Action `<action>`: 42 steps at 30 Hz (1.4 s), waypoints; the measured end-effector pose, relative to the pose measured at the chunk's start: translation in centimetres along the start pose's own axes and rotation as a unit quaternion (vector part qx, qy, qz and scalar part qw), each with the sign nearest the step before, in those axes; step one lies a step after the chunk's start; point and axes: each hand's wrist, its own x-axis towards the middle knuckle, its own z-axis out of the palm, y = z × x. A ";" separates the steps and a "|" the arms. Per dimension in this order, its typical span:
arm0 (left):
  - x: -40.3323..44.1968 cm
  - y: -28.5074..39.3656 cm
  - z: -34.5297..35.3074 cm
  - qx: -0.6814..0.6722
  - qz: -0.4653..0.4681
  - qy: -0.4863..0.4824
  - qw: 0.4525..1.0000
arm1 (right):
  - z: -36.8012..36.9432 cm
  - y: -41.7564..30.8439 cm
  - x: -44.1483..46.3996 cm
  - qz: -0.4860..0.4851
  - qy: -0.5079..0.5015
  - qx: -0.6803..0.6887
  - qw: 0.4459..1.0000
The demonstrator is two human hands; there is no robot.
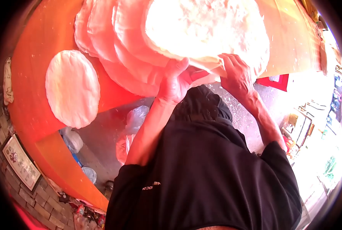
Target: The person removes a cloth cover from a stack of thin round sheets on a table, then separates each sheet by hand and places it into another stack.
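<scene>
A large flat round of dough point(213, 27), bright and washed out by light, lies on top of several overlapping dough sheets point(130, 46). My right hand point(238, 74) pinches its near edge, where a fold of dough lifts toward me. My left hand point(176, 78) is at the same edge, thumb up on the near side, with its fingers partly hidden under the dough. Apart from the pile, a single oval dough sheet point(73, 88) lies flat to the left.
The orange table point(36, 103) curves round my left and front, dusted with white specks. Below it are plastic bags point(136, 119) on the floor. A framed picture point(21, 163) hangs on the brick wall at far left. A brightly lit area with shelves is at right.
</scene>
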 end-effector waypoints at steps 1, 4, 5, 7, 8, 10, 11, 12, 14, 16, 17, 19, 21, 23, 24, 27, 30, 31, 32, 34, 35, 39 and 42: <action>0.6 -0.2 -0.6 -0.009 0.015 0.001 1.000 | -0.2 0.2 0.5 -0.001 -0.026 -0.007 1.000; 1.1 -0.6 -2.0 -0.025 0.020 0.009 0.999 | -2.7 2.9 3.5 -0.061 -0.103 -0.152 0.981; 0.8 -0.5 -2.3 0.039 0.024 0.035 0.998 | -5.6 3.3 5.2 -0.034 -0.079 -0.171 0.981; 0.1 -0.4 -2.7 0.116 0.023 0.080 0.990 | -11.0 3.8 8.3 0.016 -0.013 -0.192 0.981; -0.2 -0.3 -2.7 0.115 0.023 0.080 0.990 | -12.9 2.8 8.7 0.036 0.048 -0.166 0.984; -0.8 0.1 -2.4 0.248 0.009 0.126 0.961 | -15.2 -0.1 8.9 0.041 0.148 -0.093 0.984; -1.2 0.3 -2.1 0.231 0.000 0.162 0.959 | -14.6 -1.0 8.7 0.010 0.142 -0.093 0.985; -1.7 0.4 -2.2 0.229 0.004 0.163 0.960 | -13.3 -1.1 8.5 -0.051 0.104 -0.108 0.987; -2.9 0.6 -2.8 0.294 0.057 0.265 0.917 | -8.8 -0.1 7.7 -0.093 -0.001 -0.128 0.987; -3.8 1.0 -3.5 0.316 0.055 0.324 0.890 | -2.7 2.2 6.5 -0.032 -0.103 -0.095 0.990; -4.0 0.9 -4.8 0.249 0.072 0.340 0.904 | -0.7 3.3 5.8 -0.048 -0.127 -0.094 0.986; -4.1 1.4 -5.7 0.151 0.099 0.308 0.934 | -0.6 3.2 6.7 -0.072 -0.161 -0.172 0.969; -3.3 1.4 -6.2 0.135 0.103 0.294 0.941 | -3.4 3.9 8.1 -0.073 -0.108 -0.215 0.968; -2.6 0.9 -5.6 0.144 0.099 0.287 0.942 | -6.7 4.5 9.6 -0.030 0.059 0.028 0.997; -2.4 0.8 -5.3 0.144 0.102 0.286 0.942 | -10.3 0.3 11.4 -0.041 0.034 -0.137 0.989; -2.2 0.6 -4.4 0.204 0.122 0.329 0.914 | -6.3 -3.7 10.5 -0.048 -0.066 -0.158 0.984; -2.3 0.2 -5.2 0.179 0.138 0.332 0.916 | 1.8 -3.2 8.6 -0.046 -0.166 -0.045 0.984; -2.3 0.2 -5.4 0.180 0.126 0.321 0.921 | 2.8 -2.9 7.6 -0.050 -0.167 -0.045 0.984; -2.2 0.2 -5.3 0.177 0.131 0.324 0.920 | 3.3 -2.2 6.5 -0.071 -0.087 -0.029 0.993; -2.3 0.0 -4.2 0.137 0.056 0.317 0.937 | 2.6 -1.4 5.1 -0.056 -0.009 -0.002 0.998; -2.1 -0.4 -4.4 0.154 0.057 0.310 0.937 | 2.6 -0.8 4.6 -0.057 -0.014 -0.015 0.998; -1.7 -1.2 -6.0 0.160 0.042 0.268 0.949 | 3.4 -0.1 5.8 -0.051 -0.041 -0.012 0.998; -1.7 -0.9 -5.3 0.098 0.085 0.206 0.970 | 3.5 -1.4 6.3 -0.083 0.009 0.041 0.996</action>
